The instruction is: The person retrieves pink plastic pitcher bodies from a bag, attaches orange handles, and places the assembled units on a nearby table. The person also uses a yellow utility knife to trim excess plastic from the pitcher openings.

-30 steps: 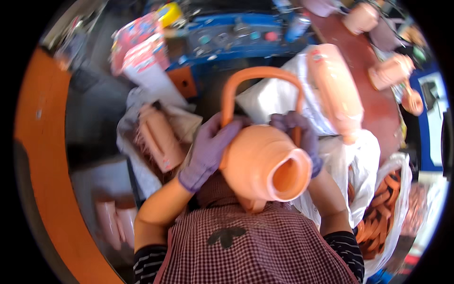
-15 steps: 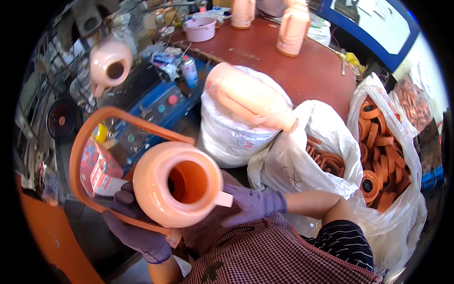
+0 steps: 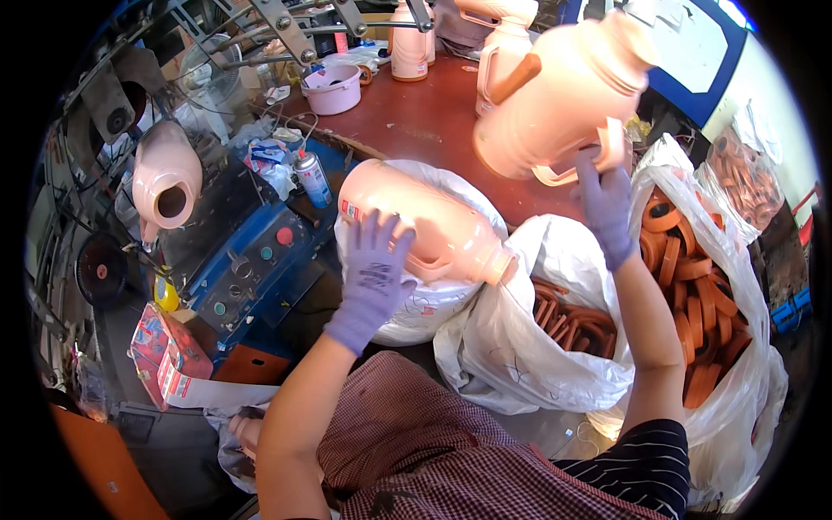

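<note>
My right hand [image 3: 608,208], in a purple glove, is raised at the upper right and closed on the side handle of a peach plastic jug [image 3: 555,108]. That jug is tilted above the red table, and its brown-orange top handle sticks out at its side. A second peach jug [image 3: 446,221] lies slantwise across a full white sack [image 3: 407,321], its neck pointing lower right. My left hand [image 3: 374,282], gloved alike, has its fingers spread over the lying jug's near side, seemingly touching it.
More peach jugs [image 3: 411,52] stand on the red table [image 3: 442,104] with a pink basin [image 3: 334,93]. White bags of brown-orange handles [image 3: 576,321] and rings [image 3: 689,286] stand at the right. At left are a blue control panel [image 3: 260,264], a spray can [image 3: 312,178] and a mounted jug [image 3: 167,173].
The jug with the large handle has gone from my lap to the upper right, now in my right hand. My left hand has let go of it and moved up to the lying jug.
</note>
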`<state>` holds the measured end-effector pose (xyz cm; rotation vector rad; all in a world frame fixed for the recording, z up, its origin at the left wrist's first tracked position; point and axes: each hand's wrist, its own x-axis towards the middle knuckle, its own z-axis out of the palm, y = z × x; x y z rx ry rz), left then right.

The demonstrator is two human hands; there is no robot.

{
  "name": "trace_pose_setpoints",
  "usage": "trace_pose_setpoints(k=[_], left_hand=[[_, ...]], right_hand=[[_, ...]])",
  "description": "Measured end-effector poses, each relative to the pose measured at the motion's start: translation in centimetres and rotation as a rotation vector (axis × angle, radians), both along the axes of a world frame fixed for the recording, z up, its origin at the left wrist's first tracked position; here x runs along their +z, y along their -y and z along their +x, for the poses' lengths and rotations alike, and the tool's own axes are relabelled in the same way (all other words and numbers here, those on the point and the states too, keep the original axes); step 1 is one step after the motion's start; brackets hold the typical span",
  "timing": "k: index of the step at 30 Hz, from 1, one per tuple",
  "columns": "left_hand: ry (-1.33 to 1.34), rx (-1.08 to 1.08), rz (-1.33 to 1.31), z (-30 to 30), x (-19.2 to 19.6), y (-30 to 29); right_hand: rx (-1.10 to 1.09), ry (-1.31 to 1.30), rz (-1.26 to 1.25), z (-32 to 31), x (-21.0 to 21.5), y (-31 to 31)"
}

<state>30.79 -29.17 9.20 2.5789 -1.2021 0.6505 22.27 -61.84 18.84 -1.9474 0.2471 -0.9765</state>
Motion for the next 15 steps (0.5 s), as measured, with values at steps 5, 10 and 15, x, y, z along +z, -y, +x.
trace_pose_setpoints(k=[5, 10, 15], left_hand=[[0.001, -0.094, 0.038, 4.4, -6.4, 2.4], [0.056, -0.243, -0.285, 4.5, -4.5, 0.3], [-0.033, -0.145, -0.647, 0.7, 1.2, -2.8]], right_hand=[[-0.171, -0.304, -0.304, 9.2, -6.0, 9.7], [-0.174, -0.278, -0.383, 18.4, -6.5, 8.3], [0.041, -0.27, -0.046, 28.5, -10.0, 8.1]])
